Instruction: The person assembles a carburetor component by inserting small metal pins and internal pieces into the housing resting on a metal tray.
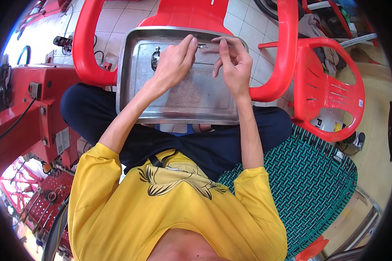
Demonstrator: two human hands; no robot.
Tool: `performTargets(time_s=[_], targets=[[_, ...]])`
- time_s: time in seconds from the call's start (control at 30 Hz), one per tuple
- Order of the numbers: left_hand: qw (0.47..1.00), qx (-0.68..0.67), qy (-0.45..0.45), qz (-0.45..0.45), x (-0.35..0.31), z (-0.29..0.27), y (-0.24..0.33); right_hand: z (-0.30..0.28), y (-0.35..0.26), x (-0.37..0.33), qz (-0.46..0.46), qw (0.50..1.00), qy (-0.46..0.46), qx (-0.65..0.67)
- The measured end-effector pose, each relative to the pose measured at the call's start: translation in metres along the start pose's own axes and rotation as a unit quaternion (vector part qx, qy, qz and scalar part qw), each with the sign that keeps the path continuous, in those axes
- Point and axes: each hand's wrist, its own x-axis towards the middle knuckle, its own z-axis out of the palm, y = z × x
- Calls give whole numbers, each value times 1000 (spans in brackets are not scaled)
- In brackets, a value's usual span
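- While a metal tray (178, 119) is set between the arms of a red chair (191, 15), a dark metal part (155, 60) is placed inside, left.
- Beside it, the left hand (177, 60) is curled, fingers together; its grip cannot be told.
- A small metal piece (203, 46) is seen between the hands.
- The right hand (233, 58) is held half open, visibly gripping nothing.
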Motion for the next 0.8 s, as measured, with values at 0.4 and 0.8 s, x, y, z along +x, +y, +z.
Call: performTargets(time_s=[0.4, 0.8], targets=[[1000, 4, 6, 3, 1, -2, -3, 4, -6, 0, 0, 1000, -10, -14], [1000, -10, 3, -5, 0, 1, -1, 0, -6, -2, 13, 1000, 6, -27]])
